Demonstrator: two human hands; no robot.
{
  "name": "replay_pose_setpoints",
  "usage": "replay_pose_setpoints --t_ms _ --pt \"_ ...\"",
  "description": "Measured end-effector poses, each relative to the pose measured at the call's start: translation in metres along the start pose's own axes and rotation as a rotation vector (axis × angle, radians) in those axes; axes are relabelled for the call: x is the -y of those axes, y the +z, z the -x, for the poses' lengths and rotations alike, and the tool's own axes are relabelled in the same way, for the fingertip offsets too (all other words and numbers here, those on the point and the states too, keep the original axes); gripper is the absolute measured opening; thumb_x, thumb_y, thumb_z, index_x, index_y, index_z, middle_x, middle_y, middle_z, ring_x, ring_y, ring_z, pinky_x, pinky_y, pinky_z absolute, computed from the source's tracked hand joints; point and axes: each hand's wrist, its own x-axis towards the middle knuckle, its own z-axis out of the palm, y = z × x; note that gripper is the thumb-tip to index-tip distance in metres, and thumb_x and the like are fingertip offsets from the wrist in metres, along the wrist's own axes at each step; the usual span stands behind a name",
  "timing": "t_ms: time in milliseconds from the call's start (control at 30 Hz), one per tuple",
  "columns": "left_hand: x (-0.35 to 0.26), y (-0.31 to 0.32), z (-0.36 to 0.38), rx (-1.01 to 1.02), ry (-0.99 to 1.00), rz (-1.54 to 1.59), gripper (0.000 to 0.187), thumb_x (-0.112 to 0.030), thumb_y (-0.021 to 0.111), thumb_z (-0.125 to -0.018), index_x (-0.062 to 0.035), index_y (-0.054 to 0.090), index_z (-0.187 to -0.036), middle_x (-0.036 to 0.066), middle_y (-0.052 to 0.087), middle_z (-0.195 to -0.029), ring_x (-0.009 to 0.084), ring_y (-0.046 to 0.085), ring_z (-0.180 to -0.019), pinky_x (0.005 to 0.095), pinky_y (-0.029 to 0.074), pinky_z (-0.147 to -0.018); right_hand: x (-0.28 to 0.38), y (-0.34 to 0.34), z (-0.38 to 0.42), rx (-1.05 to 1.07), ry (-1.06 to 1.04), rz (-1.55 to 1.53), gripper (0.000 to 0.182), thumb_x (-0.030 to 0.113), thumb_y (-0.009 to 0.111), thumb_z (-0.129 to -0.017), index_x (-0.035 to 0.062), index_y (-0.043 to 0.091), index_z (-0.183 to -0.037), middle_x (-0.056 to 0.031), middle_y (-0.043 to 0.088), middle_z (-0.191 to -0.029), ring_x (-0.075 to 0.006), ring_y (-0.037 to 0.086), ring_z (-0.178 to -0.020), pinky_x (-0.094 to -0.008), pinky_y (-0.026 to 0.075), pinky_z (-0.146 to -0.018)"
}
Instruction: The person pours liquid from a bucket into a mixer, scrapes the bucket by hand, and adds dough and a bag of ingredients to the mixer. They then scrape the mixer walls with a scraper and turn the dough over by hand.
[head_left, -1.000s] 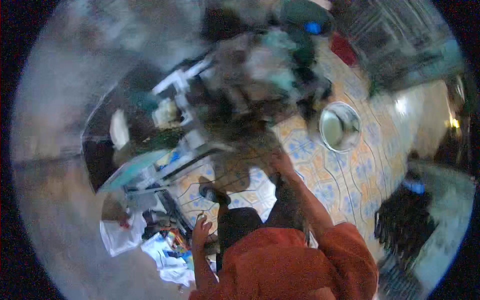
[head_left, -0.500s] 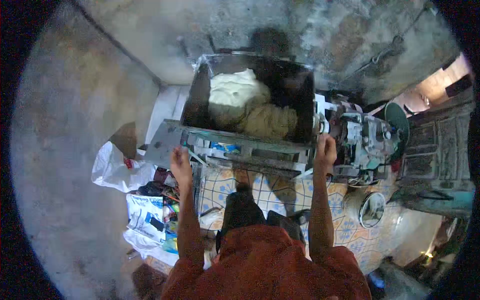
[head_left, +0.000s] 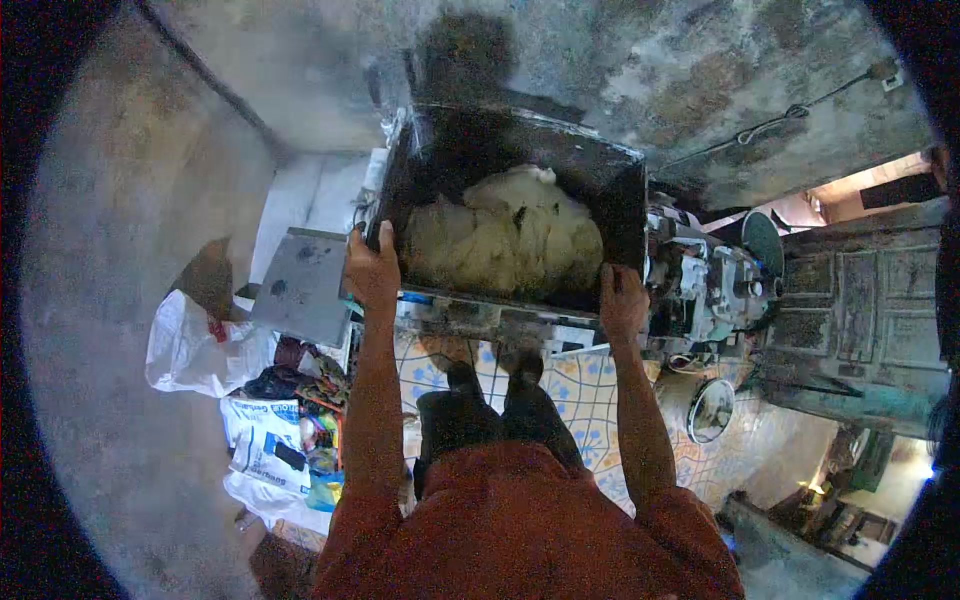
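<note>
A dark, deep metal trough [head_left: 545, 122] holds a big lumpy mass of pale dough [head_left: 505, 235]. My left hand [head_left: 373, 270] grips the trough's left wall near the front corner, its thumb pointing up along the edge. At the front right corner, my right hand [head_left: 623, 300] is closed over the rim with the fingers curled down. The dough lies between both hands and touches neither. Part of the right fingers is hard to make out in the shadow.
A motor with a belt wheel [head_left: 763, 245] adjoins the trough's right side. A grey board [head_left: 298, 285], a white sack [head_left: 205, 345] and a printed bag [head_left: 268, 445] are at left. A round metal container [head_left: 711, 411] stands on the tiled floor [head_left: 575, 385] at right.
Both hands have moved up onto the trough's front corners and taken hold of its edges. My body is closer to the trough. The dough sits in a different shape and more in shadow.
</note>
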Motion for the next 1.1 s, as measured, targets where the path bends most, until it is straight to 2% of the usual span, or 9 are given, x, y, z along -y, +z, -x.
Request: replay_pose_setpoints --t_ms 133,267,467,533,633,867,967,1033,1100 --pt "-0.016 -0.017 -0.007 0.141 0.014 -0.13 0.069 -0.061 0.056 -0.085 -0.0026 0.055 -0.123 0.02 0.062 -0.113 0.0374 0.063 -0.096 0.0472 0.05 -0.079 0.012 -0.012 -0.005 0.131 0.113 0.013 0.032 0.034 0.058 -0.091 0.0039 0.068 -0.093 -0.017 0.066 -0.089 -0.036 0.064 -0.085 -0.0464 0.049 -0.076" --pt "-0.012 -0.019 -0.015 0.234 0.035 -0.241 0.075 -0.063 0.056 -0.083 -0.004 0.051 -0.128 0.02 0.057 -0.123 0.0384 0.06 -0.105 0.0489 0.049 -0.085 0.014 -0.016 -0.008 0.159 0.084 0.012 0.032 0.034 0.058 -0.091 0.0037 0.068 -0.094 -0.0173 0.067 -0.091 -0.0358 0.064 -0.085 -0.045 0.049 -0.077" --pt "-0.024 -0.027 -0.019 0.259 -0.001 -0.28 0.074 -0.059 0.06 -0.082 -0.0019 0.05 -0.129 0.018 0.061 -0.119 0.0386 0.06 -0.104 0.0492 0.049 -0.086 0.017 -0.024 -0.012 0.266 0.208 0.004 0.032 0.035 0.058 -0.091 0.0043 0.068 -0.09 -0.0158 0.067 -0.086 -0.0339 0.065 -0.083 -0.0449 0.05 -0.075" --pt "-0.023 -0.024 -0.017 0.225 0.021 -0.278 0.073 -0.057 0.061 -0.082 -0.0033 0.051 -0.13 0.018 0.061 -0.119 0.0381 0.061 -0.104 0.0494 0.049 -0.085 0.014 -0.021 -0.01 0.1 0.063 -0.033 0.033 0.036 0.058 -0.091 0.0044 0.068 -0.09 -0.0138 0.067 -0.082 -0.0336 0.065 -0.081 -0.0457 0.049 -0.073" --pt "-0.029 -0.03 -0.018 0.23 -0.013 -0.258 0.068 -0.054 0.063 -0.082 -0.006 0.052 -0.13 0.018 0.062 -0.119 0.0372 0.062 -0.102 0.0497 0.05 -0.084 0.014 -0.024 -0.017 0.267 0.082 0.017 0.034 0.037 0.058 -0.091 0.0049 0.068 -0.09 -0.012 0.068 -0.085 -0.033 0.065 -0.082 -0.0447 0.048 -0.073" --pt "-0.035 -0.033 -0.016 0.184 -0.047 -0.187 0.056 -0.047 0.064 -0.083 -0.0066 0.056 -0.121 0.017 0.067 -0.104 0.0378 0.065 -0.092 0.0503 0.05 -0.081 0.009 -0.017 -0.012 0.152 0.103 0.156 0.03 0.036 0.058 -0.091 0.0076 0.068 -0.09 -0.0111 0.068 -0.084 -0.034 0.065 -0.079 -0.0446 0.047 -0.072" --pt "-0.022 -0.028 -0.017 0.159 0.034 -0.213 0.056 -0.045 0.065 -0.083 -0.006 0.055 -0.121 0.017 0.067 -0.103 0.0377 0.065 -0.093 0.0502 0.05 -0.081 0.012 -0.023 -0.013 0.292 0.237 -0.004 0.027 0.033 0.058 -0.09 0.0071 0.067 -0.093 -0.0121 0.068 -0.085 -0.034 0.065 -0.077 -0.0449 0.047 -0.07" --pt "-0.017 -0.025 -0.019 0.17 0.043 -0.203 0.056 -0.044 0.065 -0.083 -0.0054 0.055 -0.121 0.017 0.067 -0.103 0.0374 0.065 -0.092 0.0501 0.05 -0.081 0.005 -0.019 -0.009 0.156 0.02 0.108 0.027 0.031 0.06 -0.088 0.005 0.066 -0.091 -0.0131 0.066 -0.08 -0.0323 0.064 -0.072 -0.0421 0.047 -0.064" --pt "-0.015 -0.025 -0.021 0.184 0.05 -0.194 0.056 -0.044 0.066 -0.083 -0.0048 0.055 -0.121 0.018 0.067 -0.103 0.0372 0.065 -0.092 0.0499 0.05 -0.08 -0.001 -0.011 -0.009 0.169 0.01 0.124 0.027 0.031 0.061 -0.087 0.0038 0.066 -0.088 -0.0141 0.065 -0.077 -0.0325 0.064 -0.07 -0.0416 0.047 -0.062"
